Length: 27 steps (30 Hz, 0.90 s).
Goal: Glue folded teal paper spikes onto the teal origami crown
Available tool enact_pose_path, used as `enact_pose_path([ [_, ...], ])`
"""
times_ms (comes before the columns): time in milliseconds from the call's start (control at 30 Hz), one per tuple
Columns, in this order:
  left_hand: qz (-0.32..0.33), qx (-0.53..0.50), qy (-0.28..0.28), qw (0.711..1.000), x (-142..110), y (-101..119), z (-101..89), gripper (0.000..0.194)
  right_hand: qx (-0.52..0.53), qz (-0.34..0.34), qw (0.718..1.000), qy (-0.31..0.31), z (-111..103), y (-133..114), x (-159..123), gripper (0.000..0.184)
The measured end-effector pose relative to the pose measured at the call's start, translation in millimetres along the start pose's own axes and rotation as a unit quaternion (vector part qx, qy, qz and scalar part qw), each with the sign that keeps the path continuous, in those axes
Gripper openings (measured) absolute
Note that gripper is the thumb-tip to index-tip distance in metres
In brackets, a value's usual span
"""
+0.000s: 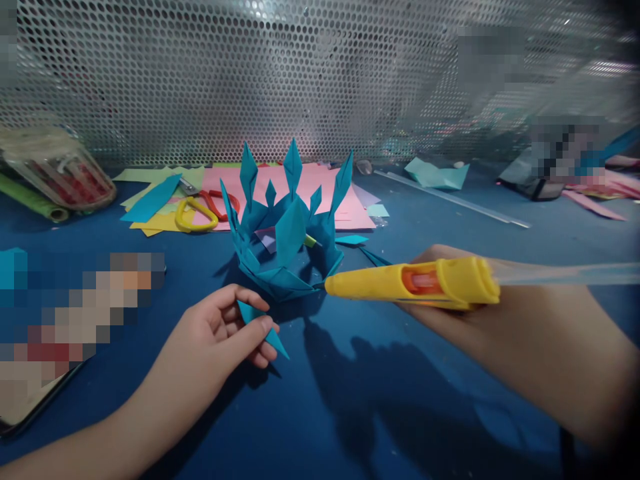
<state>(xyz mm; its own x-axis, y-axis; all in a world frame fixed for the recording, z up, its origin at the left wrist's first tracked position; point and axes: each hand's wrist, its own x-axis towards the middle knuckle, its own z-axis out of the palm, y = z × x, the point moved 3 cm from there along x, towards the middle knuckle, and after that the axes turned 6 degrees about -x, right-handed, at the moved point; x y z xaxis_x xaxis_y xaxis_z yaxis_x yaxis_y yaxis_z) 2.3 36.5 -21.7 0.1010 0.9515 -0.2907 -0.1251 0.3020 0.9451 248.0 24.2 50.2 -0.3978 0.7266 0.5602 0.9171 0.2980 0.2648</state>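
Note:
A blue folded-paper crown (290, 233) with pointed diamond tips stands upright on the blue table. My left hand (240, 327) is in front of it, fingers pinching a small blue folded paper piece (277, 343) with a pointed end. From the right, my right hand (435, 267) grips a yellow glue gun (370, 281), which hides most of the fingers. A clear glue stick (565, 273) sticks out of the gun's back. The dark nozzle is at the crown's lower right front edge; whether it touches, I cannot tell.
Behind the crown lie pink paper sheets (280, 180) and scissors with yellow and red handles (197, 215). A glass jar (60, 167) leans at the left above a phone-like device (65, 360). A loose clear stick (460, 200) lies at the back right, before a perforated metal panel (250, 80).

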Motion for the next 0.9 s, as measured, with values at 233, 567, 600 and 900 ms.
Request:
enact_pose_path([
  [233,0.006,-0.005,-0.002,1.000,-0.9,-0.6,0.4,0.017,0.003,0.010,1.000,0.001,-0.1,1.6,0.2,0.058],
  [567,0.004,0.018,-0.005,1.000,1.0,-1.0,-1.0,0.018,0.015,0.018,1.000,-0.015,3.4,4.4,-2.4,0.051],
  [600,0.006,0.027,-0.007,1.000,0.7,0.0,-0.2,0.018,0.020,0.018,0.999,-0.017,3.9,4.9,-3.3,0.050],
  [900,0.046,0.196,-0.056,0.978,-14.1,-0.5,3.7,0.019,0.033,0.100,0.992,-0.067,5.4,13.1,-10.9,0.036],
])
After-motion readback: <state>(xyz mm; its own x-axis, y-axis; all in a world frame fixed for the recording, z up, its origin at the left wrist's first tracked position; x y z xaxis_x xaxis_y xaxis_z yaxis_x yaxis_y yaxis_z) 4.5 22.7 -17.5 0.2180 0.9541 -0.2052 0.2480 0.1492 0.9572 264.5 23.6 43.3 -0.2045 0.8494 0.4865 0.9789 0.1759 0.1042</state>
